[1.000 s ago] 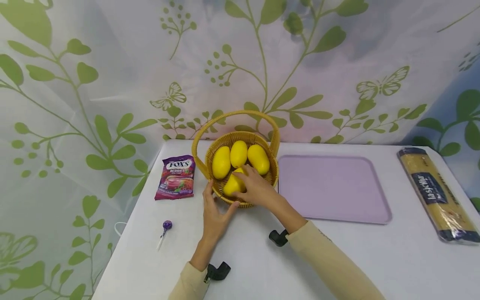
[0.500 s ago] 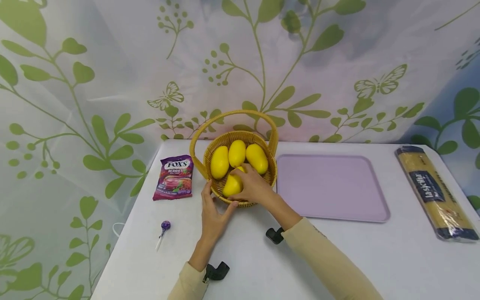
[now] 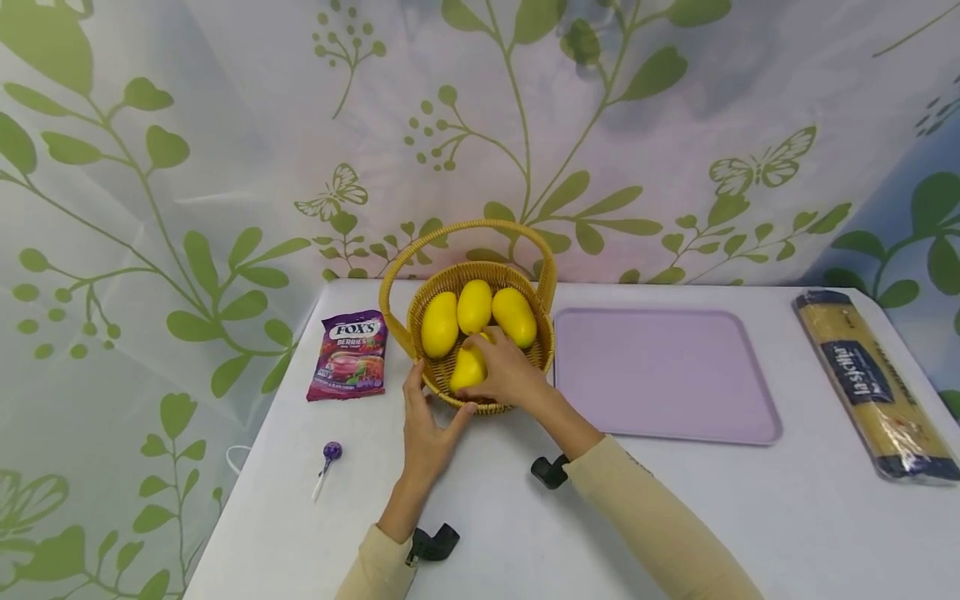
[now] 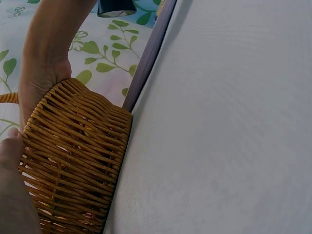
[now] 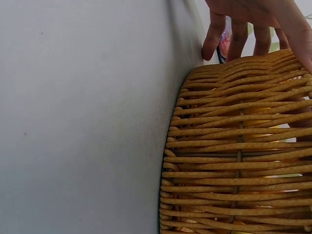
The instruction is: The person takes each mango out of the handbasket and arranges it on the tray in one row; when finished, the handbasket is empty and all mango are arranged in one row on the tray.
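Note:
In the head view a round woven yellow basket (image 3: pixel 491 408) with a tall arched handle stands at the table's back, holding several yellow mangoes. My right hand (image 3: pixel 512 372) reaches over the front rim and grips the front mango (image 3: pixel 468 369) between thumb and fingers, inside the basket. My left hand (image 3: pixel 426 429) touches the basket's front left side, with fingers spread along the outside and thumb at the front rim. Both wrist views show the woven wall (image 4: pixel 78 156) close up, hiding most of the fruit. Straight left-hand fingers (image 5: pixel 237 41) lie against it in the right wrist view.
Right of the basket lies a flat lilac tray (image 3: pixel 667 375), with a pack of spaghetti (image 3: pixel 870 383) at the far right. A purple candy bag (image 3: pixel 347 354) lies to the left, with a lollipop (image 3: pixel 327 465) nearer the front. A leaf-patterned curtain (image 3: pixel 600 150) hangs behind.
My right hand's fingers have closed more firmly round the front mango, which has turned slightly in the basket. The left hand stays against the basket.

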Demonstrator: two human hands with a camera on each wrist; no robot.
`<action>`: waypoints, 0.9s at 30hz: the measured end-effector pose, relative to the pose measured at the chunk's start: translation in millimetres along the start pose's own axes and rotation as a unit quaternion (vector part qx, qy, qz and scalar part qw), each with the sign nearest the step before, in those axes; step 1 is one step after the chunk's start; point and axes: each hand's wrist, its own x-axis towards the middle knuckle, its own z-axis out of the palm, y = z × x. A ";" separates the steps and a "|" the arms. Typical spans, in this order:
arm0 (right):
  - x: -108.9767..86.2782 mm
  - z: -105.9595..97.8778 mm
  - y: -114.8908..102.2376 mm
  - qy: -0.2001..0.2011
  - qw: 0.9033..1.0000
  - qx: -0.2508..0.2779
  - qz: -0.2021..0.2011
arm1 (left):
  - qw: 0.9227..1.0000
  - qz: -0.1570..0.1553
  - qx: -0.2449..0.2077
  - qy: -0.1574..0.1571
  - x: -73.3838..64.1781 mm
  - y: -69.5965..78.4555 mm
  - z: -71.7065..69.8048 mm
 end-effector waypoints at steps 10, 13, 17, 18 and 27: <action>-3.9 -3.2 -0.3 0.017 1.000 0.008 -0.016 | 1.000 0.008 0.000 0.001 -0.8 -0.9 0.8; -5.8 -5.6 0.7 0.024 0.999 0.014 -0.026 | 1.000 0.006 0.000 0.001 -0.9 -1.2 1.0; -9.7 -10.8 1.6 0.034 0.998 0.021 -0.038 | 1.000 -0.002 0.000 0.000 -1.5 -1.5 1.5; -10.9 -12.8 1.4 0.036 0.998 0.023 -0.040 | 1.000 -0.004 0.001 -0.001 -1.5 -1.4 1.6; -19.9 -31.5 0.5 0.038 0.997 0.031 -0.061 | 1.000 -0.005 0.002 -0.002 -0.5 -0.3 1.1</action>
